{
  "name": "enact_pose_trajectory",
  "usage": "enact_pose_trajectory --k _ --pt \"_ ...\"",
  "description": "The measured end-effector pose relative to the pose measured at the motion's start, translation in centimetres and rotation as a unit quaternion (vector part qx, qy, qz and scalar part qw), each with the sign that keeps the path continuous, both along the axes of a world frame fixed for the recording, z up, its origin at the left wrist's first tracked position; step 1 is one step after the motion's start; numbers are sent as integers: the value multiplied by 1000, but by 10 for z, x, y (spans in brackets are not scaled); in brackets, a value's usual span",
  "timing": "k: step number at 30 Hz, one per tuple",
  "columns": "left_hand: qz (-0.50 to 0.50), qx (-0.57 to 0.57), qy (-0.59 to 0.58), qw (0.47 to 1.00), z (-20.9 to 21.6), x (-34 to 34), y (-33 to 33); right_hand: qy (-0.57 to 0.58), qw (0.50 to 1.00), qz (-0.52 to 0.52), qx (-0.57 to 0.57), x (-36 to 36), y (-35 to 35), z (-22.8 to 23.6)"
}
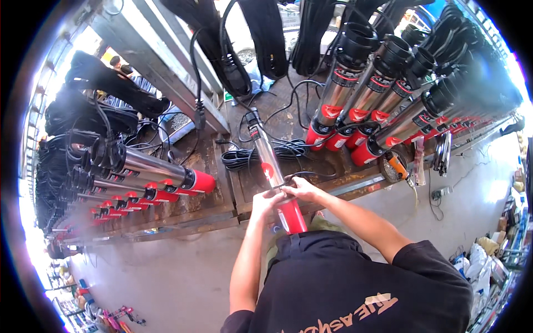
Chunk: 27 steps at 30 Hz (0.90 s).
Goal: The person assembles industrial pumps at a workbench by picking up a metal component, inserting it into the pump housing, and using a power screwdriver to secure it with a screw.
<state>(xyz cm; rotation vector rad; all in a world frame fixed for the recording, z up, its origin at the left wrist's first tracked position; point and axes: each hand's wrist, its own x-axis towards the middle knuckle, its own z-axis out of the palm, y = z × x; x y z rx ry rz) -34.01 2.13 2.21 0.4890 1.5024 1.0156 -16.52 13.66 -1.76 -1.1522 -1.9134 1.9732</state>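
A long cylindrical submersible pump (265,152), with a silver body, red lower section and black top, leans lengthwise from the bench toward my waist. My left hand (266,201) is closed round its left side near the black ring where silver meets red. From the other side my right hand (303,190) grips the same joint, its thumb and fingers pinched close to my left fingers. What lies between the fingertips is too small to make out. Beyond the hands, a coiled black cable (244,160) lies on the bench beside the pump.
Rows of similar pumps (155,166) stand on the worn bench (222,191) at left, and more pumps (333,108) stand at right. Black cable bundles hang along a metal post (161,61). An orange-handled tool (397,165) sits near the right front edge.
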Motion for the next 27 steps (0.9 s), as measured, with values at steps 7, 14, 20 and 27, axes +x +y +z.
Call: enact_pose_trajectory --k 7,14,20,27 --pt "61 16 42 997 -29 46 36 39 989 -84 -113 32 15 3" --pt "116 -105 308 938 5 81 42 -260 824 -195 463 197 43 66" --pt "99 -126 321 933 19 86 46 -464 739 -15 489 339 93 64" --pt "103 -129 295 941 16 85 39 -473 702 95 524 348 102 59"
